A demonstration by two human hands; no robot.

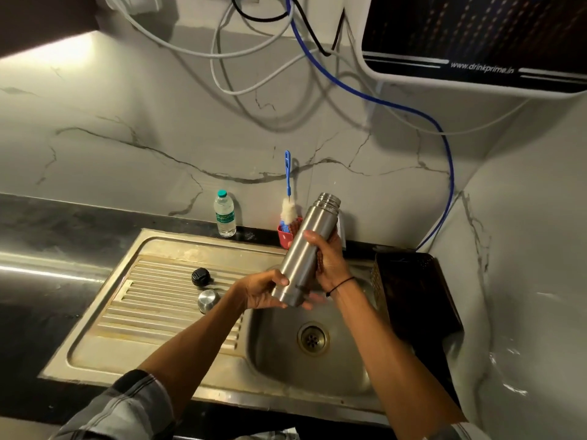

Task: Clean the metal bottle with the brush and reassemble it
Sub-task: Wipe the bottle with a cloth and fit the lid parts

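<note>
I hold the metal bottle (305, 249) tilted over the sink basin (286, 354), its open threaded mouth pointing up and away. My left hand (263, 290) grips its base. Around the bottle's middle my right hand (328, 262) is wrapped, with what looks like a reddish scrub pad under the palm. On the ribbed drainboard (152, 300) lie the black inner stopper (199, 276) and, nearer me, the steel cap (208, 300). The blue-handled bottle brush (288, 198) stands in a red holder (283, 234) at the back wall.
A small plastic water bottle (225, 217) stands on the dark counter behind the sink. A dark dish rack (413, 290) sits right of the basin. Cables and a blue tube (409, 109) hang down the marble wall from a water purifier (476, 39).
</note>
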